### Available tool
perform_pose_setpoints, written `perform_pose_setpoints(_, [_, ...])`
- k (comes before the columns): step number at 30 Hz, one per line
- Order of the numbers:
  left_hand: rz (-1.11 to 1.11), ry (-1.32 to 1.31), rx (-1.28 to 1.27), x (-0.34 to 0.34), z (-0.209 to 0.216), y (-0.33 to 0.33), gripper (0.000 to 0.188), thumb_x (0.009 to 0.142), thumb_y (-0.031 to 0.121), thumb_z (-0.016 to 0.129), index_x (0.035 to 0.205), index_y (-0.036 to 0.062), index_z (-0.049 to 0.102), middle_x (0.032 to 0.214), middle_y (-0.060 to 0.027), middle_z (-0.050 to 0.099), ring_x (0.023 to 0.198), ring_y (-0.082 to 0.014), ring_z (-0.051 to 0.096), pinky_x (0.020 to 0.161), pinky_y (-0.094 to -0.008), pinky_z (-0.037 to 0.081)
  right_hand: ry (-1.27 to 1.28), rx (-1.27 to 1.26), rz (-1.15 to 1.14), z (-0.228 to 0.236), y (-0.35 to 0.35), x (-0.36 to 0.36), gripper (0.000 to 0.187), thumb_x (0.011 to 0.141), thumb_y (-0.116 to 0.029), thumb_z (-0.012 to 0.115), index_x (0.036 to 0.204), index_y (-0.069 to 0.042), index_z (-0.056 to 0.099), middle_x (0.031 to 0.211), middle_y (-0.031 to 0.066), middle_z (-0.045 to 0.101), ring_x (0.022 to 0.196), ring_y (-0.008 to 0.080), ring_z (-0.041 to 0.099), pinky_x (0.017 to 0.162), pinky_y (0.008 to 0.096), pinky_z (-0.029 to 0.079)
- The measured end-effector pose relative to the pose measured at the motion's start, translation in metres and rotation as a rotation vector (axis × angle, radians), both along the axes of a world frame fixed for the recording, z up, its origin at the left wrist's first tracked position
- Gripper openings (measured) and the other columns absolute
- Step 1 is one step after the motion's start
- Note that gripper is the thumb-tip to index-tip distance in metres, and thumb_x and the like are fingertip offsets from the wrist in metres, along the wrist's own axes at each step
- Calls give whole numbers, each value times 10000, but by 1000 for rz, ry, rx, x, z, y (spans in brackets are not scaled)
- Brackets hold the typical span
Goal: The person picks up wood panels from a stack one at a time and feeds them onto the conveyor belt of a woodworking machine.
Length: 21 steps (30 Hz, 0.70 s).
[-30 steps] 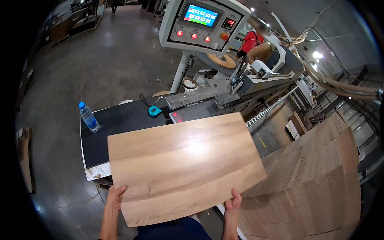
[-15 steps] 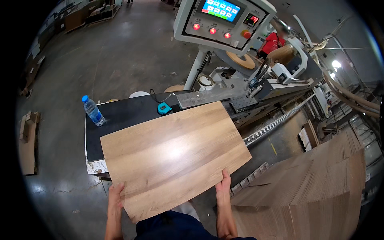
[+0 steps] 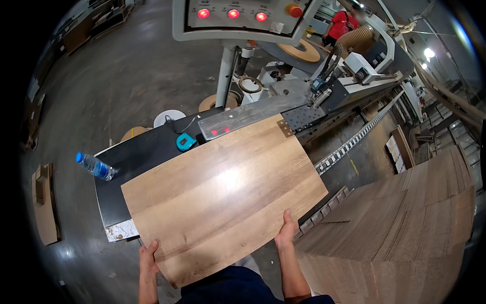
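Observation:
A large wood-grain panel (image 3: pixel 217 197) lies flat between my two hands, its far part over the black tabletop (image 3: pixel 136 157). At its left near corner my left hand (image 3: pixel 149 257) grips the edge, thumb on top and fingers hidden beneath. My right hand (image 3: pixel 286 231) holds the near edge toward the right, again with the thumb above. The panel's far edge runs along a metal guide bar (image 3: pixel 253 115), and its far right corner is by the dark perforated plate (image 3: pixel 302 117) of a machine. Beyond the panel sits a teal tape measure (image 3: pixel 186 142).
A water bottle (image 3: pixel 96 166) with a blue cap is at the table's left end. Tall stacks of boards (image 3: pixel 405 218) rise at my right. A control panel (image 3: pixel 243 23) with red lit buttons overhangs the far side. A person in red (image 3: pixel 340 24) stands behind the machine.
The panel has shifted slightly right against the guide bar and machine plate, both hands still gripping it. My view has turned, so the control panel sits higher and farther left.

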<state>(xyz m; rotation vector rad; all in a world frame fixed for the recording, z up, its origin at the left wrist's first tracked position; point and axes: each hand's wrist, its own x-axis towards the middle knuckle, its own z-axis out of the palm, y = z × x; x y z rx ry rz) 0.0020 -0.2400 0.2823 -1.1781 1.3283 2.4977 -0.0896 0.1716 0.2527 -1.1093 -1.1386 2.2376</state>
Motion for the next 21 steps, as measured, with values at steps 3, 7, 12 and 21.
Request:
perform_pose_setpoints(3, [2,-20,-4,-13,6,21,432,760,102,653,1119,-79,497,1043,-175,589,901,-302,602,792,-441,502,25,33,-9,-6,20,-10,518,822,-4,584,1289,19,359,1255,130,468,1083,241,489,928,357,409])
perform_pose_setpoints(7, [-54,-37,-33,-30,3,44,476,761,146,667,1147,-63,483,1066,-179,581,932,-307,593,794,-446,503,19,40,-6,-8,48,-26,521,822,-13,590,1286,20,355,1248,134,471,1082,247,491,920,360,415])
perform_pose_setpoints(12, [-16,-37,-103,-50,2,83,453,761,149,666,1119,-71,497,1029,-175,591,910,-304,598,789,-447,497,-21,153,-29,-12,85,-46,446,825,-109,612,1203,41,427,1154,146,524,1014,264,532,837,404,474])
perform_pose_setpoints(21, [-6,-44,-71,-83,-2,147,468,730,131,704,1098,-74,500,1042,-168,589,889,-290,598,800,-420,495,-69,142,-46,5,143,-84,469,818,-130,629,1195,58,422,1137,161,531,987,278,540,831,413,472])
